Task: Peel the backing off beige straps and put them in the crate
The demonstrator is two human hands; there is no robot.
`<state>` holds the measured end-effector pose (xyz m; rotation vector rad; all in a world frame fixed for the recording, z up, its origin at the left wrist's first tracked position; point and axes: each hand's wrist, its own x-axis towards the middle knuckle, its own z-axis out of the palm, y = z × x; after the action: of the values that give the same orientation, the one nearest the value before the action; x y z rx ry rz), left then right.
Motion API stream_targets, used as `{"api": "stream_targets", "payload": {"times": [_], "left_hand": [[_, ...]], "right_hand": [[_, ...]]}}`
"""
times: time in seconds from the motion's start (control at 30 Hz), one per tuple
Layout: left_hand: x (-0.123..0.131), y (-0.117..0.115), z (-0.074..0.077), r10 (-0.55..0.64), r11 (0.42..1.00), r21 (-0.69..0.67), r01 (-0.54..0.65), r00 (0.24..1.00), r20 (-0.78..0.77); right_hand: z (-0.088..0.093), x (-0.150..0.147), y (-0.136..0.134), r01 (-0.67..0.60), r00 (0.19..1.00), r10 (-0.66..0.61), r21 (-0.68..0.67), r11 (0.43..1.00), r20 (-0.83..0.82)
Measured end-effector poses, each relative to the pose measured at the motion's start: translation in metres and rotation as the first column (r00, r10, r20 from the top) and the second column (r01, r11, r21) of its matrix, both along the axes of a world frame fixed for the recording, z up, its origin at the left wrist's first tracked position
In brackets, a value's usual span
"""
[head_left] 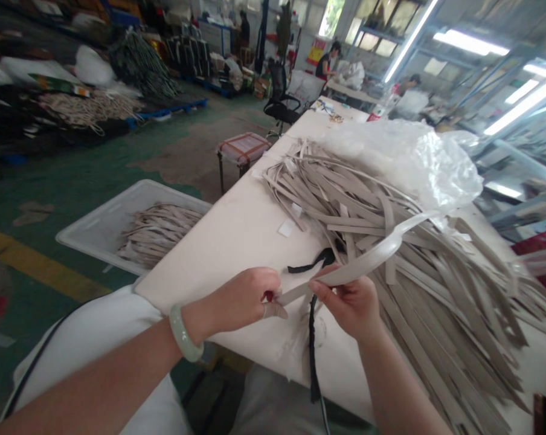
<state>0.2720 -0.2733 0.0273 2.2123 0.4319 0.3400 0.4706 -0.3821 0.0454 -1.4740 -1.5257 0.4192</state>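
My left hand pinches the near end of a long pale grey strap; a taped fingertip presses on it. My right hand grips the same strap a little further along, fingers curled round it. The strap arcs up and right over a big heap of similar grey straps spread across the white table. A black cord lies on the table between my hands and hangs over the near edge. A pale green bangle sits on my left wrist.
A white bin with more straps stands left of the table on the green floor. Clear plastic bag lies at the heap's far end. A small stool, an office chair and other people working are further back.
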Motion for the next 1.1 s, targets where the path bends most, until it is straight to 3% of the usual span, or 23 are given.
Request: {"api": "stream_targets", "payload": {"times": [0.2, 0.33, 0.4, 0.47, 0.57, 0.63, 0.73, 0.87, 0.97, 1.03, 1.1], "left_hand": [[-0.002, 0.001, -0.003, -0.045, 0.999, -0.008, 0.045, 0.998, 0.034], [-0.004, 0.0, 0.0, 0.035, 0.976, -0.216, -0.032, 0.999, 0.007], [-0.005, -0.001, 0.001, 0.068, 0.911, -0.409, -0.054, 0.998, 0.019], [-0.006, -0.003, 0.001, 0.086, 0.807, -0.59, -0.032, 0.994, 0.064], [-0.008, -0.006, 0.001, 0.105, 0.691, -0.723, 0.029, 0.985, 0.14], [-0.012, -0.006, 0.001, 0.112, 0.693, -0.72, 0.04, 0.981, 0.162], [-0.019, -0.005, 0.004, 0.1, 0.741, -0.671, 0.024, 0.984, 0.145], [-0.026, -0.003, 0.008, 0.113, 0.782, -0.623, -0.026, 0.989, 0.101], [-0.027, -0.001, 0.007, 0.14, 0.786, -0.617, -0.045, 0.985, 0.106], [-0.028, 0.0, 0.005, 0.169, 0.796, -0.601, -0.068, 0.979, 0.113], [-0.03, 0.002, 0.003, 0.178, 0.814, -0.575, -0.085, 0.978, 0.108]], "right_hand": [[-0.008, -0.01, 0.002, -0.099, 0.995, 0.098, -0.07, 0.993, -0.018], [-0.004, -0.015, 0.001, -0.026, 1.0, 0.026, -0.111, 0.993, -0.002], [0.001, -0.017, 0.002, 0.019, 0.999, -0.023, -0.128, 0.992, -0.031], [0.004, -0.022, 0.003, 0.024, 0.99, -0.045, -0.153, 0.988, -0.135], [0.002, -0.034, 0.004, -0.06, 0.93, -0.03, -0.233, 0.971, -0.366], [-0.001, -0.042, 0.005, -0.16, 0.881, 0.001, -0.297, 0.941, -0.473], [-0.002, -0.042, 0.01, -0.259, 0.8, 0.008, -0.333, 0.907, -0.6], [0.0, -0.034, 0.02, -0.098, 0.645, -0.104, -0.218, 0.971, -0.757], [-0.009, -0.046, 0.016, -0.013, 0.708, -0.135, -0.203, 0.979, -0.693], [-0.018, -0.06, 0.01, -0.062, 0.786, -0.113, -0.26, 0.964, -0.608], [-0.021, -0.067, 0.008, -0.129, 0.79, -0.079, -0.291, 0.948, -0.608]]}}
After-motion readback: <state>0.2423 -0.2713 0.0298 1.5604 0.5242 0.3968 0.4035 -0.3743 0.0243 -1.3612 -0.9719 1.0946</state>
